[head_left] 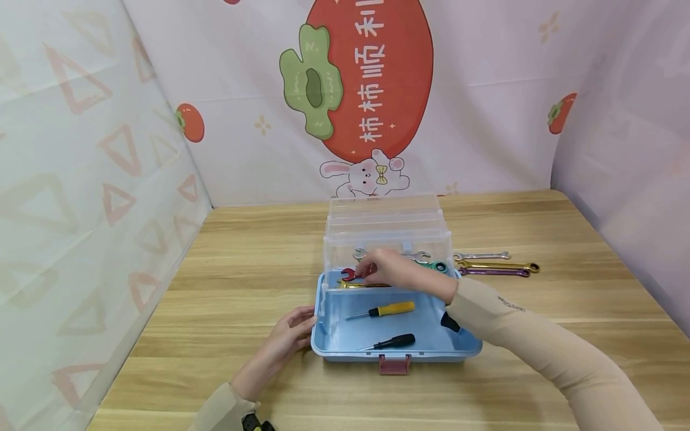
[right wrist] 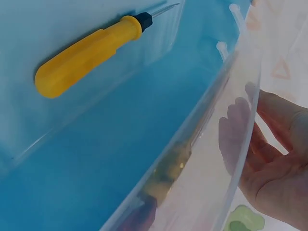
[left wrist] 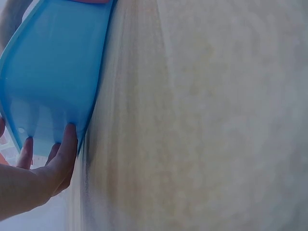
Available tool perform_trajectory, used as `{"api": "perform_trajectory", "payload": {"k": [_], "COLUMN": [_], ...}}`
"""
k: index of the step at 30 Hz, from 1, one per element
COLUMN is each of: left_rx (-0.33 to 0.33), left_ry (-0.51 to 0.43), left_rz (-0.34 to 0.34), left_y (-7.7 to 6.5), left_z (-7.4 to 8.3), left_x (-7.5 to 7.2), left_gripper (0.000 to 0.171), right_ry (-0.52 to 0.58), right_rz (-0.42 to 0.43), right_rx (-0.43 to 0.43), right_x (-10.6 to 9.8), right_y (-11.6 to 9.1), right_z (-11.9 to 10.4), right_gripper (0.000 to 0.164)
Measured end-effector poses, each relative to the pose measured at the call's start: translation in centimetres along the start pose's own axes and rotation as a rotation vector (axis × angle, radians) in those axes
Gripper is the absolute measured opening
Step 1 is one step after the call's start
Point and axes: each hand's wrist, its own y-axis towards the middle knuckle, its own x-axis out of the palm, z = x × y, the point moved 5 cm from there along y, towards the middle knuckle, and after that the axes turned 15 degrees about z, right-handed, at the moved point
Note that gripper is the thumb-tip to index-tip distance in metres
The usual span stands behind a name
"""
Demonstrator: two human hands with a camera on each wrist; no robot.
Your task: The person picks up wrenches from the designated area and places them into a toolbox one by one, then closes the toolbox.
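A light blue toolbox (head_left: pixel 431 354) stands open with a see-through tray (head_left: pixel 334 251) raised over its back half. My left hand (head_left: pixel 293 329) rests against its left end; the left wrist view shows the fingers (left wrist: pixel 70 144) laid along the blue wall. My right hand (head_left: pixel 390 269) is at the tray, fingertips down beside a red wrench (head_left: pixel 348 274). In the right wrist view its loosely bent fingers (right wrist: pixel 262 149) show behind and through the tray's wall, with nothing seen between them. A gold wrench (head_left: pixel 363 285) lies along the tray's front edge.
Inside the box lie a yellow-handled screwdriver (head_left: pixel 393 308) and a black-handled screwdriver (head_left: pixel 396 342). Silver (head_left: pixel 426 255) and green (head_left: pixel 438 266) wrenches are around the tray. Right of the box, silver (head_left: pixel 485 256), gold (head_left: pixel 507 266) and purple (head_left: pixel 493 272) wrenches lie on the wooden table (head_left: pixel 242 251).
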Motion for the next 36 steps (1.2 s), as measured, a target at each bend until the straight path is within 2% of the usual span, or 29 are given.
{"api": "perform_trajectory", "payload": {"k": [10,22,29,36], "left_rx": [-0.008,-0.005,-0.002,-0.006], "left_ry": [0.003,-0.002,-0.005,0.001], "left_rz": [0.001,0.002,0.000,0.019], "left_y": [0.0,0.0,-0.1,0.0], "left_z": [0.1,-0.1,0.0,-0.1], "left_x": [0.0,0.0,0.1,0.0], "left_gripper": [0.052,0.052,0.052,0.052], "right_ry": [0.057,0.085,0.089,0.102], "right_rz": [0.028,0.118,0.170,0.212], "right_rx": [-0.001,-0.013,0.029,0.105], "right_x": [-1.8,-4.6,-6.5,-8.3], "right_y": [-0.9,-2.6,-3.9,-5.6], "right_z": [0.5,1.3,2.3,4.0], "right_gripper": [0.017,0.020,0.021,0.023]}}
